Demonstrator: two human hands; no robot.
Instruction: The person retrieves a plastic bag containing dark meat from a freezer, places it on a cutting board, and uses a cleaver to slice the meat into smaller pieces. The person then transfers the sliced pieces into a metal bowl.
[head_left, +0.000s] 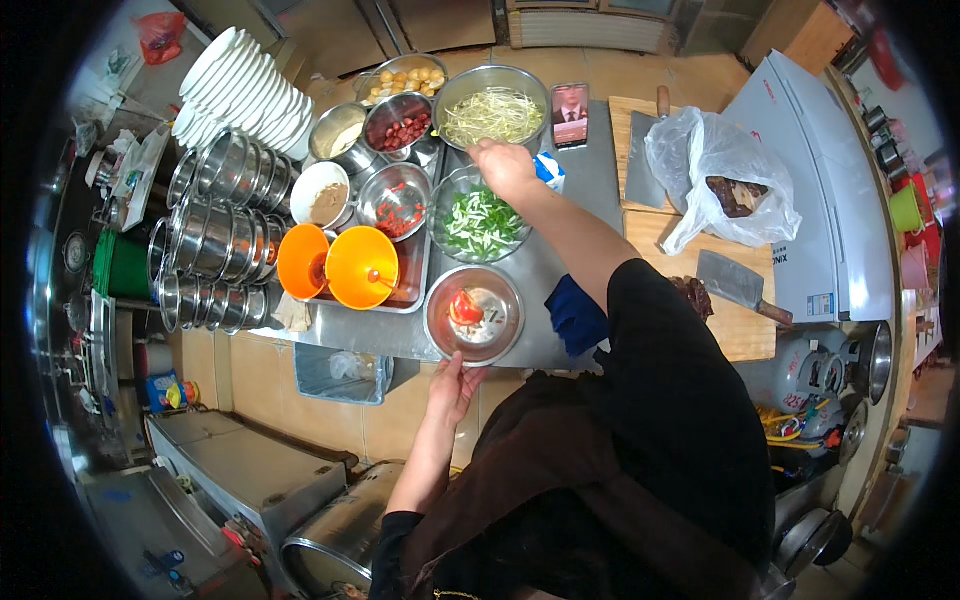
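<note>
My left hand (454, 386) holds the near rim of a metal bowl (508, 319) at the table's front edge; a piece of tomato and small bits lie inside it. My right hand (501, 166) reaches to the near rim of a metal bowl of bean sprouts (491, 116); its fingertips are at the sprouts, and whether they pinch any cannot be told. Below that hand stands a glass bowl of chopped green scallions (482, 225). To the left are a bowl of chopped red peppers (397, 217), a white bowl of brown powder (328, 202) and a bowl of red dates or sausage pieces (405, 133).
Stacked metal bowls (225, 240) and white bowls (240, 90) stand left, beside two orange bowls (364, 266). A phone (570, 116) lies at the back. Right are cutting boards (739, 330), two cleavers (729, 279) and a plastic bag of meat (720, 176). A bin (337, 386) stands below.
</note>
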